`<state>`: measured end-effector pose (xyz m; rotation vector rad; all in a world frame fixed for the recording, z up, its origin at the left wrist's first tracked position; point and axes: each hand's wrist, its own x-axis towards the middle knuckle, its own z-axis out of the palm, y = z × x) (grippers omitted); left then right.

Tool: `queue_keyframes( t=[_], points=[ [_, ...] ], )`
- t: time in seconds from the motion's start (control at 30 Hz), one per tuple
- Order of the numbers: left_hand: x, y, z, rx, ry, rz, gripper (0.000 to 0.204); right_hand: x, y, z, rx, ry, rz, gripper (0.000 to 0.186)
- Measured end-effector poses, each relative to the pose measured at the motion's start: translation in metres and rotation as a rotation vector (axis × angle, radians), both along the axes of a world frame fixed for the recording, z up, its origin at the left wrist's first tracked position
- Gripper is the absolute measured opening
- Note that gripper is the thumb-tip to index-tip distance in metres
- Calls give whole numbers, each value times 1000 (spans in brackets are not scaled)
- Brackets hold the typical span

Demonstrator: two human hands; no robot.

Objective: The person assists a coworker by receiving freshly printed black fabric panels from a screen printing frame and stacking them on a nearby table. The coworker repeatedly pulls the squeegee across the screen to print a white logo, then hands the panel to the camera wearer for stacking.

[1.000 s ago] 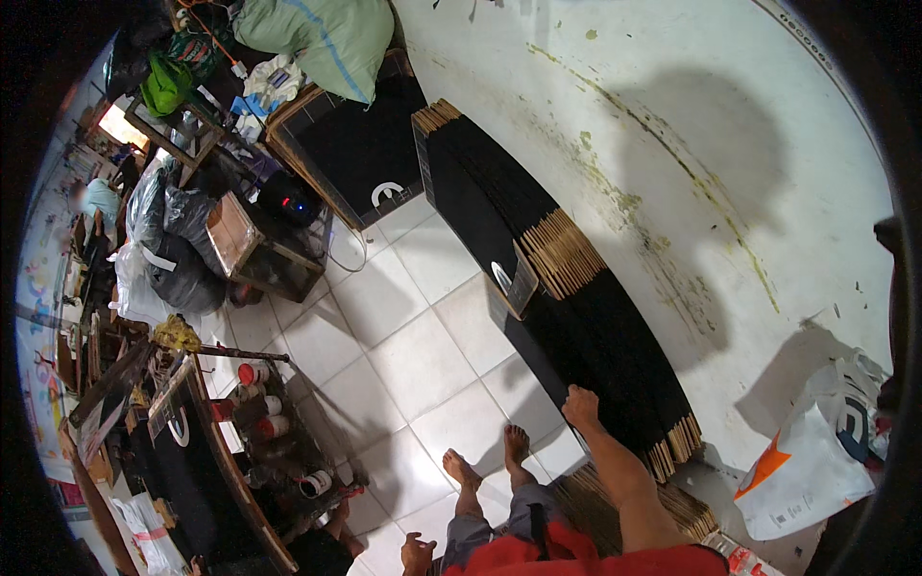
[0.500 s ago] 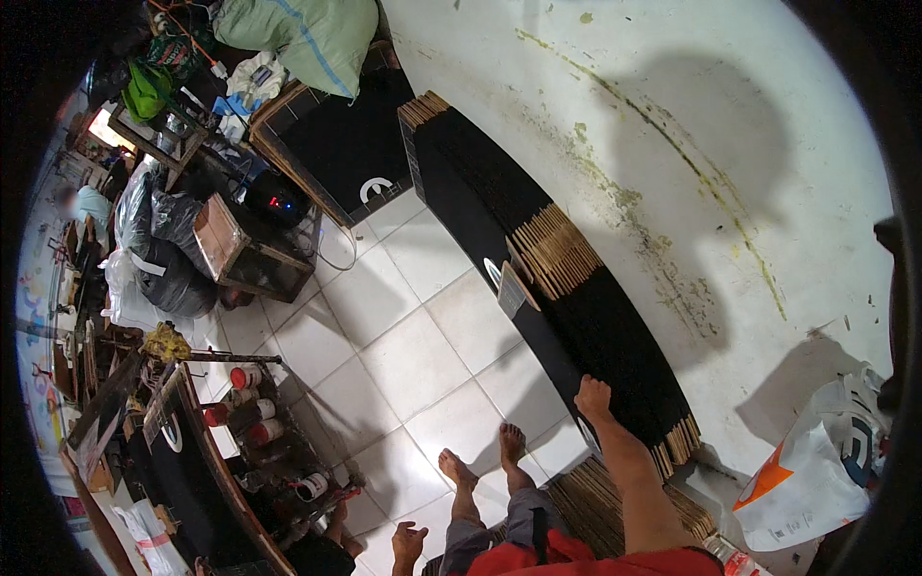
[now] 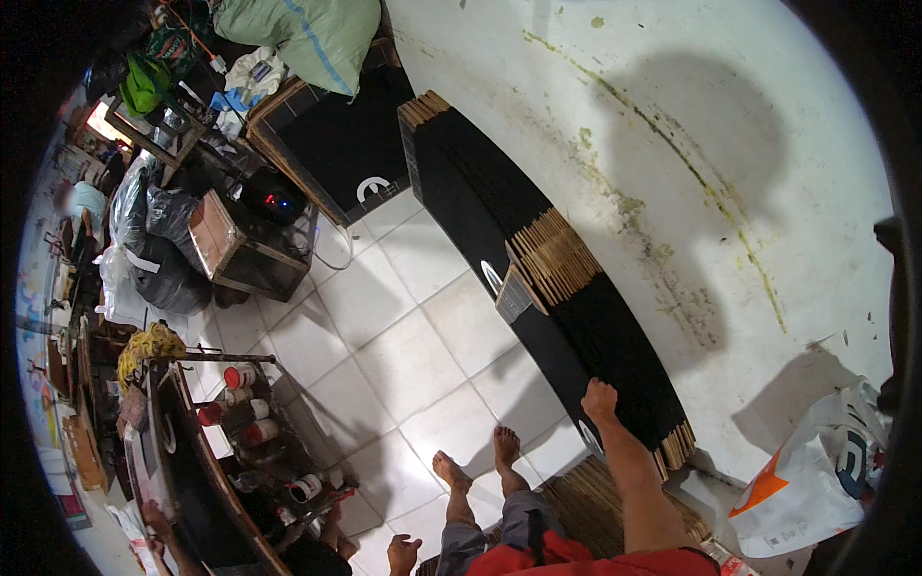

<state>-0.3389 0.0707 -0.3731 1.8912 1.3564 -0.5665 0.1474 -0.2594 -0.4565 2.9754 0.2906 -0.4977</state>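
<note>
A row of black panels (image 3: 547, 350) with wooden edges leans in a curved stack along the white wall. My right hand (image 3: 600, 398) reaches out over them, its fingers closed at the top edge of a front panel. A small grey-brown wooden-edged piece (image 3: 521, 292) sticks out from the stack's middle, beyond that hand. Low in the picture, my left hand (image 3: 403, 555) hangs beside my knee, fingers loosely bent and apart, with nothing visible in it.
At lower left, another person's hand (image 3: 156, 518) is at a black panel by a rack of red-capped containers (image 3: 257, 432). A wooden-framed box (image 3: 245, 245) stands on the tiled floor (image 3: 408, 355). A white plastic bag (image 3: 802, 480) sits at right; more slats (image 3: 595, 499) lie beside my legs.
The wooden-edged piece in the stack has tilted and shows more of its face. At lower left, the other person's hand has appeared and the panel there has shifted. My right hand barely moved.
</note>
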Motion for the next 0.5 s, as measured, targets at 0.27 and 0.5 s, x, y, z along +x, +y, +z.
queue_keyframes(
  t=[0.27, 0.5],
  points=[
    [21, 4, 7, -1, -20, 21, 42, 3, -1, -3, 36, -31, 17, 17],
    [24, 0, 4, 10, -1, 0, 42, 5, -2, -4, 33, -66, 17, 18]
  ],
)
